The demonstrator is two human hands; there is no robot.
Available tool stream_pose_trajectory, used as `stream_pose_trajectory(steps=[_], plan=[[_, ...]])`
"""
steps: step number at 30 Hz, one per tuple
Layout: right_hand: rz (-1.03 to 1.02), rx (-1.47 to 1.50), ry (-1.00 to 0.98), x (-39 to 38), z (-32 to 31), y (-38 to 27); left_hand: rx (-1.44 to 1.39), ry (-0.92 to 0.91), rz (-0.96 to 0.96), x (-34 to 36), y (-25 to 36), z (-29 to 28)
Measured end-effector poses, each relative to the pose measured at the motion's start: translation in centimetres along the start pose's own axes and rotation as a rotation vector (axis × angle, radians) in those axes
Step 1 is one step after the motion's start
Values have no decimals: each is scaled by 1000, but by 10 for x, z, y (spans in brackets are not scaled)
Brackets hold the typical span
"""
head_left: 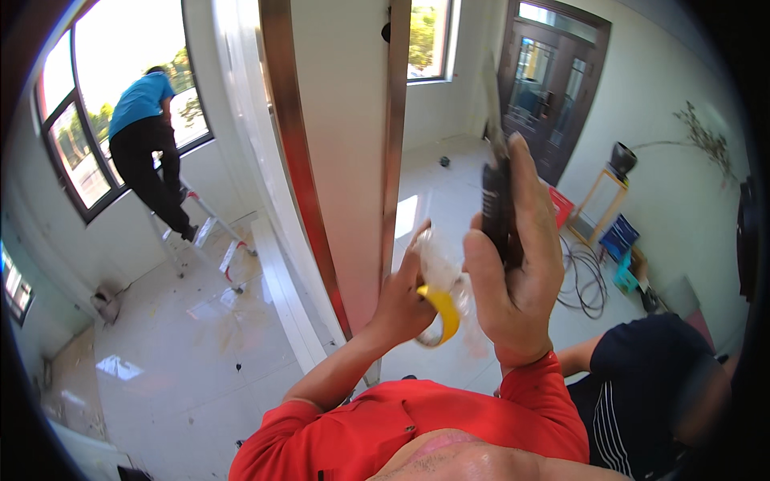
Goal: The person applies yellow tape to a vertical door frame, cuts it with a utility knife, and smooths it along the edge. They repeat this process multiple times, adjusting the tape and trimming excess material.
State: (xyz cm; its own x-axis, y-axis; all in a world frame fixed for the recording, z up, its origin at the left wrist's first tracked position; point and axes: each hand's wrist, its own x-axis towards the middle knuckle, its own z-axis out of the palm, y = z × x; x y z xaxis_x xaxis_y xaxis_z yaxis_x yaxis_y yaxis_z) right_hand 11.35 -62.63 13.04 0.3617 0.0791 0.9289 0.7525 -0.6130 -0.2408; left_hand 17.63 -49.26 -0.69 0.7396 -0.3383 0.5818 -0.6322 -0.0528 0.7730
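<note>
The left hand (405, 308) grasps a yellow ring (449, 314) and clear plastic (437, 260); the right hand (529, 276) clasps a black-handled tool (497, 207).

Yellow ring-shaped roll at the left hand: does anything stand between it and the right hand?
Yes: crumpled, clear plastic film shows between the yellow ring-shaped roll at the left hand and the right hand, which holds a long tool with a black handle. Depth is unclear.
</note>
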Motion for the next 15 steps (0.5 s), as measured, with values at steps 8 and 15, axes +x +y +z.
stream_pose_trajectory(steps=[8,15], plan=[[21,-177,9,6,49,-36,-259,154,203,64,-37,45],[16,-202,12,17,71,-48,-336,162,160,77,-56,55]])
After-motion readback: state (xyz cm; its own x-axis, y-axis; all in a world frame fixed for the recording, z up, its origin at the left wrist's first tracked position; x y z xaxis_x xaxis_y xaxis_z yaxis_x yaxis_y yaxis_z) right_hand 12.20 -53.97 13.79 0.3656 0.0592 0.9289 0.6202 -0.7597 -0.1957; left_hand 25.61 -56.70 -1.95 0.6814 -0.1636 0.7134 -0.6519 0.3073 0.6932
